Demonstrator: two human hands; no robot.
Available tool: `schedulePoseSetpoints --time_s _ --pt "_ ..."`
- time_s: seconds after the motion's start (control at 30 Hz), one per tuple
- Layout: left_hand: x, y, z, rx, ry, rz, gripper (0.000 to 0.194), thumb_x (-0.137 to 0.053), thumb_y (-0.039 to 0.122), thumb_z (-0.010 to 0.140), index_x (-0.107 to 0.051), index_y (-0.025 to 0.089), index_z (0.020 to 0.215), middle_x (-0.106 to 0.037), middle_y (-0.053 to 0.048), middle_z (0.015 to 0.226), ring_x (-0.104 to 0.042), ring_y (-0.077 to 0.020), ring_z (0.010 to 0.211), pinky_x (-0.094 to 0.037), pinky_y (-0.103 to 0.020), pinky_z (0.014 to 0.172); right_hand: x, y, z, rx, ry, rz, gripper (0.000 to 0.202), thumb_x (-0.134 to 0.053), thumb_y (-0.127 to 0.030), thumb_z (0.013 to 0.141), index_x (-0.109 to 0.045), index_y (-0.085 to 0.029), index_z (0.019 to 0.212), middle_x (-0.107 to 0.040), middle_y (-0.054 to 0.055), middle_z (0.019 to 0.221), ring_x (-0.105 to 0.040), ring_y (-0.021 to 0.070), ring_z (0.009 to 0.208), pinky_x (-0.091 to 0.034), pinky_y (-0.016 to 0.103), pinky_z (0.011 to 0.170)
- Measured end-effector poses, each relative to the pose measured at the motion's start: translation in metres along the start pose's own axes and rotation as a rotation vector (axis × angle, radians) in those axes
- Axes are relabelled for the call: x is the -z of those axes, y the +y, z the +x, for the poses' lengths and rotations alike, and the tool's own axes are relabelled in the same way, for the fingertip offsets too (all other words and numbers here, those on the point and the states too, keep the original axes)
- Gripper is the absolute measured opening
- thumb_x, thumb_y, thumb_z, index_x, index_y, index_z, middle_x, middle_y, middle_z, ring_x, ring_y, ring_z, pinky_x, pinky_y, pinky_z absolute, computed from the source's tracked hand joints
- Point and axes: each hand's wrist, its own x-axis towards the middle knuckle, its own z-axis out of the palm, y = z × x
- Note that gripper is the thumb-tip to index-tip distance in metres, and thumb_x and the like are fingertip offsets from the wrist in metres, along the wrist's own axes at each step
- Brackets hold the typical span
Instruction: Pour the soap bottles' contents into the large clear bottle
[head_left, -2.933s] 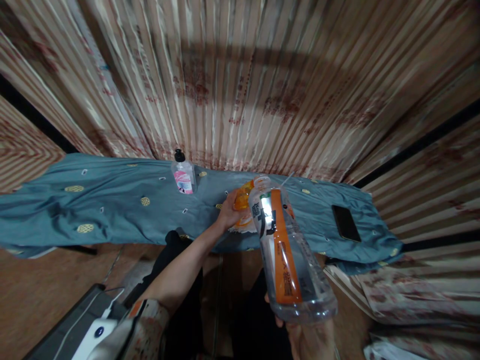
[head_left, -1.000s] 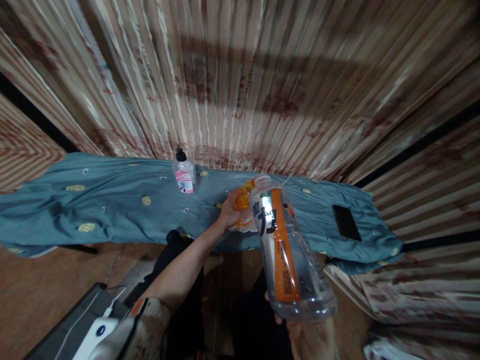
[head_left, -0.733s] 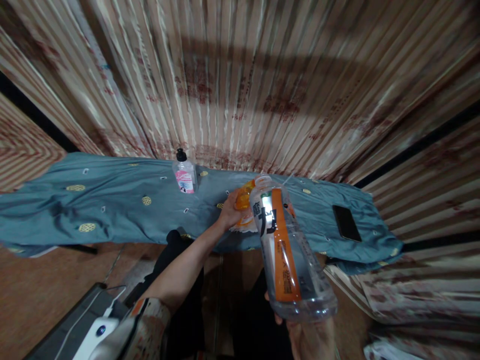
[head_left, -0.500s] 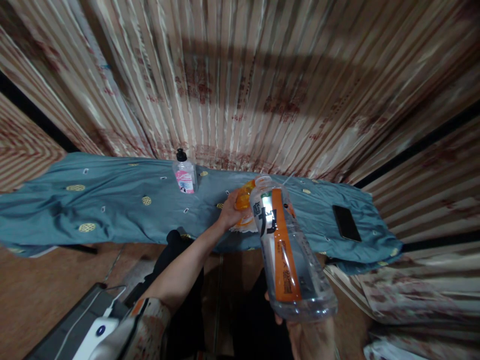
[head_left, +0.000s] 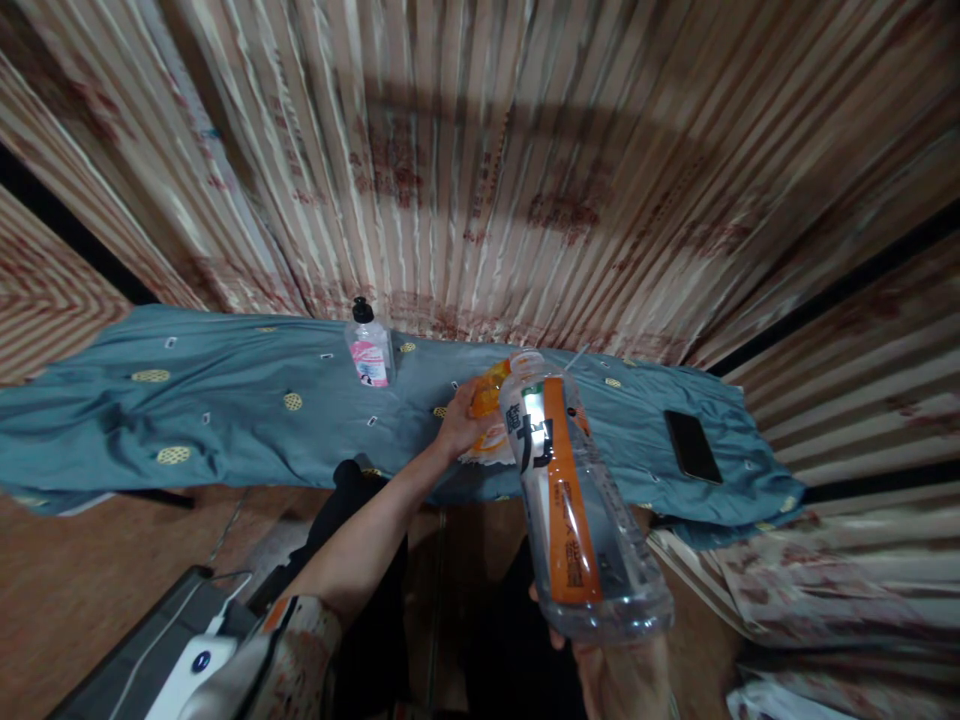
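- Striped, red-printed curtains point(head_left: 450, 150) hang behind and on both sides of a long tabletop point(head_left: 232, 410) draped in teal cloth point(head_left: 405, 450) with yellow pineapple prints point(head_left: 173, 456).
- Clear bottle point(head_left: 574, 500) with an orange-and-white label: tilted, neck pointing away from the person, base near; it overlaps the middle of the tabletop in this view.
- Right hand point(head_left: 619, 680): its grip is closed around the bottle's base, partly hidden beneath it.
- Left hand point(head_left: 459, 420): its grip is narrowed on a translucent orange container point(head_left: 489, 390) over the tabletop, just beside the bottle's neck; whether the two touch, I cannot tell.
- Below that container lies an orange-and-white item point(head_left: 491, 446) with a ragged edge.
- Further left, a black-capped bottle point(head_left: 369, 352) with a pink label stands upright.
- Toward the right end, a black phone point(head_left: 692, 446) lies flat.
- Lower left, a white device point(head_left: 184, 680) with a cable rests on something dark grey point(head_left: 169, 620).
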Motion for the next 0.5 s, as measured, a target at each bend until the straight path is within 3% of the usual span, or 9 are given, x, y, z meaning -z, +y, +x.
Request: schedulePoseSetpoints --time_s 0.27,0.5 --pt "0.0007 -0.0031 0.0005 0.005 0.004 0.010 0.053 -0.087 0.032 0.066 -0.068 0.023 0.115 -0.069 -0.008 0.123 -0.065 -0.0266 0.119 -0.049 -0.044 0.112 -0.0020 -0.0006 -0.0007 0.017 -0.004 0.000 0.045 -0.086 -0.059 0.074 -0.074 -0.031 0.108 -0.080 0.008 0.087 -0.078 0.0307 0.066 -0.052 0.031 0.038" --pt "0.0001 -0.0003 0.0008 -0.016 0.014 0.028 0.055 -0.088 0.027 0.063 -0.068 0.022 0.115 -0.071 -0.008 0.121 -0.065 -0.0280 0.118 -0.050 -0.045 0.112 -0.0059 -0.0034 -0.0054 0.021 0.007 -0.001 0.044 -0.082 -0.057 0.080 -0.074 -0.030 0.113 -0.079 0.008 0.084 -0.077 0.0290 0.067 -0.052 0.031 0.041"
